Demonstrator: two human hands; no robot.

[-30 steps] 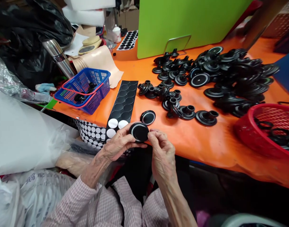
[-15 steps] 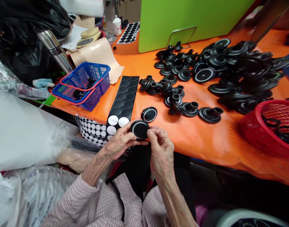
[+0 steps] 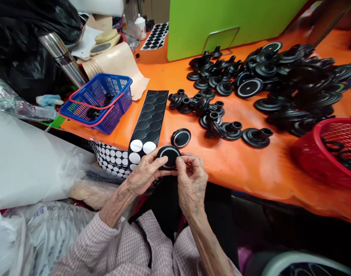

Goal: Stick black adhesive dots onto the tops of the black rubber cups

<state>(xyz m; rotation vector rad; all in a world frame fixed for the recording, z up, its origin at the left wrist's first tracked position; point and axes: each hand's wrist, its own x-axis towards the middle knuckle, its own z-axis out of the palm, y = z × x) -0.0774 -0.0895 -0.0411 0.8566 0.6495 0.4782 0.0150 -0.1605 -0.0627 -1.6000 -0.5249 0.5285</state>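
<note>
My left hand [image 3: 143, 172] and right hand [image 3: 192, 180] both grasp a black rubber disc [image 3: 169, 156] at lower centre. If my grip slips, it could fall past the edge of the orange surface [image 3: 250, 172], or knock the loose disc [image 3: 181, 138] toward the sticker sheet [image 3: 148, 122].

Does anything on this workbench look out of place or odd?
One thing: the steel vacuum flask leans at a steep tilt beside the blue plastic basket, not upright. The black disc between the left hand and right hand looks ordinary.
</note>
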